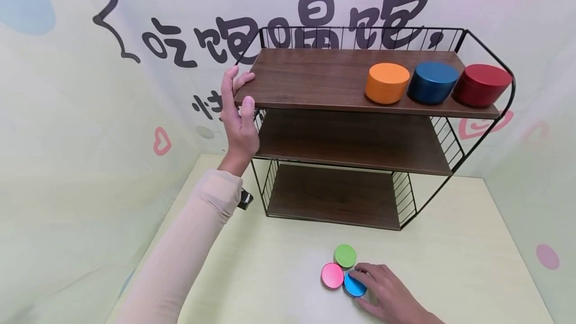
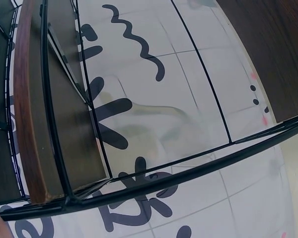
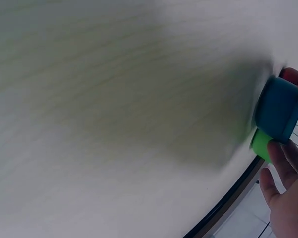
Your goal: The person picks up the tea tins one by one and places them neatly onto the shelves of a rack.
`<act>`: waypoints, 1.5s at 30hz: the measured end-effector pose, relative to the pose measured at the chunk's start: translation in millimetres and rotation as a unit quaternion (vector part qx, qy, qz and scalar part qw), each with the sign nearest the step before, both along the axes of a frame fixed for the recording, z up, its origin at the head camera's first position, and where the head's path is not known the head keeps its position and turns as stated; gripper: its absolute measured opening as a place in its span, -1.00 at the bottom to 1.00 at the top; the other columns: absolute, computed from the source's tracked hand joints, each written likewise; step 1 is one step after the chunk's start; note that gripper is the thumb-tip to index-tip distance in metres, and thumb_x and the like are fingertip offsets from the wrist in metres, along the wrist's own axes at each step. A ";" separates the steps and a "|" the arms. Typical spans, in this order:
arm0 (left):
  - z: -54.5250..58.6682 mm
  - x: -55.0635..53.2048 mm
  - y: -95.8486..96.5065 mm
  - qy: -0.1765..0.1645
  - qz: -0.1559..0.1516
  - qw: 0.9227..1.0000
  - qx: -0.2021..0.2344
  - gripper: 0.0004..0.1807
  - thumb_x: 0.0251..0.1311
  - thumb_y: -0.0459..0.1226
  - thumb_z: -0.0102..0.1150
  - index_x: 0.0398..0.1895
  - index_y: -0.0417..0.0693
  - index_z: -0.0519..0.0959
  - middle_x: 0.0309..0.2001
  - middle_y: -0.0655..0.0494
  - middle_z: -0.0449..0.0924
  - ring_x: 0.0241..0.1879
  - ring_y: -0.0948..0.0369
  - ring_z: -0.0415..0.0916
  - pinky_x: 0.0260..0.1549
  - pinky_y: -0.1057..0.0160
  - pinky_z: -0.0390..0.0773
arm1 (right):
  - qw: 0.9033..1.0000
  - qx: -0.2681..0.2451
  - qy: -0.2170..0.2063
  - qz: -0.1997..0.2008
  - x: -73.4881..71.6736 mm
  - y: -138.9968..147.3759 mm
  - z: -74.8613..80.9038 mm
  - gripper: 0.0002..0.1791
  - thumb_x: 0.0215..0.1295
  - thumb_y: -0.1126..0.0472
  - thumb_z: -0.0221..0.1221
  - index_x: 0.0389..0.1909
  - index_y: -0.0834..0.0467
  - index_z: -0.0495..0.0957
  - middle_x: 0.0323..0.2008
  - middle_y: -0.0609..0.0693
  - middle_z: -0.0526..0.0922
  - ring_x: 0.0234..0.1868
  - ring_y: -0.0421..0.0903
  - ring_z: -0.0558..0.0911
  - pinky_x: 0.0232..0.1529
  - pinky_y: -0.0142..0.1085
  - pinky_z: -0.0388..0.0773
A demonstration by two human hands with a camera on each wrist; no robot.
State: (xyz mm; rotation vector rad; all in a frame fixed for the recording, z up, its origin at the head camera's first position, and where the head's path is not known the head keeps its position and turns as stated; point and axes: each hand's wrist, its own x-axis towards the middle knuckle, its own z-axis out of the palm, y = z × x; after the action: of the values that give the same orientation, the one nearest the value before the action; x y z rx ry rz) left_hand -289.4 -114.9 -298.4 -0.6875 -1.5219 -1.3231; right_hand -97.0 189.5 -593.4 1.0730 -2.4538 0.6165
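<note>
A three-tier shelf rack (image 1: 315, 78) with dark wood boards and a black wire frame stands on the table. My left hand (image 1: 240, 124) grips the left end of its top board, thumb at the front edge and fingers over the side. At the lower right, my right hand (image 1: 389, 291) holds a small blue round tin (image 1: 355, 285) between thumb and fingers. Beside that tin are a pink round tin (image 1: 332, 276) and a green round tin (image 1: 345, 256). The right wrist view shows the blue tin (image 3: 278, 109) close up, with fingertips at its side.
On the top board's right end stand an orange tin (image 1: 387, 83), a dark blue tin (image 1: 433, 82) and a dark red tin (image 1: 482, 85) in a row. A small black object (image 1: 245, 199) lies left of the rack. Printed curtains (image 1: 90, 139) surround the pale table (image 1: 252, 274).
</note>
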 end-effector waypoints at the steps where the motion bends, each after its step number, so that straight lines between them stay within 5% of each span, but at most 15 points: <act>1: -0.1 0.0 0.1 0.000 0.000 1.000 0.000 -0.47 0.20 -0.37 -0.24 0.21 -0.57 0.23 0.00 -0.46 0.53 0.15 -0.37 0.34 0.28 0.03 0.22 | 1.000 0.003 0.000 -0.003 0.3 0.1 -0.3 -0.30 -0.16 -0.01 0.55 0.10 0.06 0.62 0.02 -0.02 0.61 -0.05 -0.12 0.58 -0.05 -0.25 0.48; 15: -0.3 0.1 0.0 -0.001 0.004 1.000 -0.003 -0.47 0.20 -0.37 -0.25 0.20 -0.57 0.23 0.00 -0.45 0.53 0.17 -0.32 0.36 0.28 0.03 0.22 | 1.000 -0.007 0.018 -0.010 1.9 -0.5 -9.9 -0.39 -0.01 -0.07 0.46 0.08 0.10 0.63 0.02 0.01 0.60 -0.07 -0.11 0.57 -0.03 -0.30 0.43; 30: -0.1 0.9 -0.5 0.002 0.003 1.000 -0.005 -0.47 0.20 -0.38 -0.25 0.21 -0.57 0.23 0.00 -0.46 0.53 0.16 -0.36 0.35 0.28 0.02 0.22 | 1.000 0.020 -0.014 -0.019 2.5 0.1 2.4 -0.32 -0.14 -0.04 0.53 0.08 0.07 0.63 0.02 -0.03 0.59 -0.08 -0.15 0.56 -0.11 -0.25 0.55; 45: 0.0 2.4 -1.3 0.000 0.003 1.000 -0.008 -0.47 0.21 -0.38 -0.25 0.21 -0.57 0.22 0.01 -0.46 0.52 0.17 -0.35 0.35 0.29 0.03 0.20 | 1.000 -0.001 0.021 0.016 -8.0 2.6 21.5 -0.38 -0.03 -0.05 0.48 0.10 0.05 0.61 0.02 0.00 0.59 -0.11 -0.11 0.58 -0.14 -0.26 0.56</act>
State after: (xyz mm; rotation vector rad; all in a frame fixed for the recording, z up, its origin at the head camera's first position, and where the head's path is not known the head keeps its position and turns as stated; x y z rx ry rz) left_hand -286.9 -116.2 -298.5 -0.6914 -1.5353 -1.3080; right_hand -105.0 192.1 -571.9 1.1155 -2.4047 0.5994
